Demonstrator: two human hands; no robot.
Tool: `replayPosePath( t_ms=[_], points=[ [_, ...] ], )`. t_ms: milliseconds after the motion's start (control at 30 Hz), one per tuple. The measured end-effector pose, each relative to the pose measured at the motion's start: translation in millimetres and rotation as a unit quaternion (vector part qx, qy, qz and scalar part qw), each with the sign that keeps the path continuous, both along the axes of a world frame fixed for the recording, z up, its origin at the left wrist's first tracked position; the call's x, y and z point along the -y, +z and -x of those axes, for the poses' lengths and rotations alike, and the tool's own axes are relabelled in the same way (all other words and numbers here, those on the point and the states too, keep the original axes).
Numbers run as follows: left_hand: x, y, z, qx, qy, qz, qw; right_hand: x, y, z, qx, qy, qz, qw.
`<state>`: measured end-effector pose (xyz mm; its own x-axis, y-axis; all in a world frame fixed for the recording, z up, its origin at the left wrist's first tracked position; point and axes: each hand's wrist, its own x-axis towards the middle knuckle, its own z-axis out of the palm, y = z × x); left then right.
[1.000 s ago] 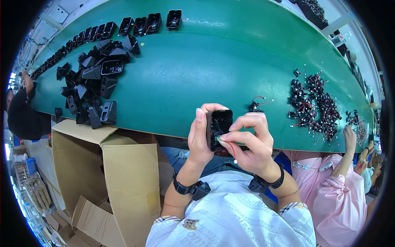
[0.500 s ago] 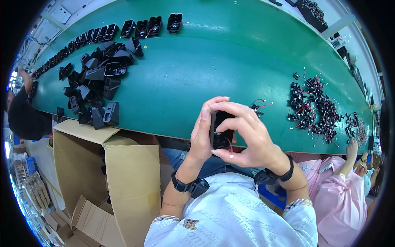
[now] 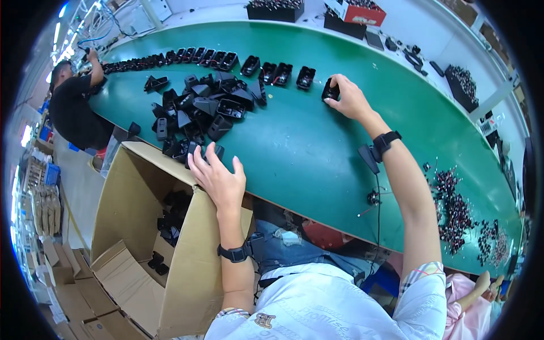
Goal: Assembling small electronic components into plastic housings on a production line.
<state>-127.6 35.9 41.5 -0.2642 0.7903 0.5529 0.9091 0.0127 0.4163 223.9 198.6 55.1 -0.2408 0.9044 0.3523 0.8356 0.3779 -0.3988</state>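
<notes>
My right hand [image 3: 350,101] is stretched out over the green table [image 3: 294,147], its fingers closed round a black plastic housing [image 3: 328,90] at the right end of a row of such housings [image 3: 306,77]. My left hand [image 3: 220,180] lies at the near table edge with its fingers spread. Its fingertips are against a black housing [image 3: 220,152] at the front of a loose pile of black housings [image 3: 207,106]; the fingers partly cover it, and no firm grip shows.
Below my left hand stands an open cardboard box [image 3: 198,249] with black pieces inside. A small wired part [image 3: 373,197] lies near my right forearm. Heaps of wired parts [image 3: 453,209] lie at the right. Another person [image 3: 79,107] works at the far left; a pink sleeve [image 3: 470,311] shows lower right.
My hands have parted. The right has carried the housing away to the row at the back; the left has moved left to the pile. The view has swung, so the table sits differently.
</notes>
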Motion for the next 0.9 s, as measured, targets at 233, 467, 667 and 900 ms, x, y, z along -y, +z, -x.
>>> replayPosePath(
  t_ms=[233,467,667,900],
  points=[
    [-36,-4,2,-0.045,0.062,0.098,0.992,-26,-11,-18,0.041,-0.059,-0.059,0.996],
    [-64,-8,24,0.015,0.143,0.059,0.988,19,51,57,-0.054,0.125,-0.012,0.991],
    [-77,-25,34,0.093,0.168,0.056,0.98,-46,54,193,0.018,0.178,0.028,0.983],
    [-74,-19,25,0.031,0.132,0.099,0.986,-47,54,240,0.201,0.188,0.157,0.948]
  ],
)
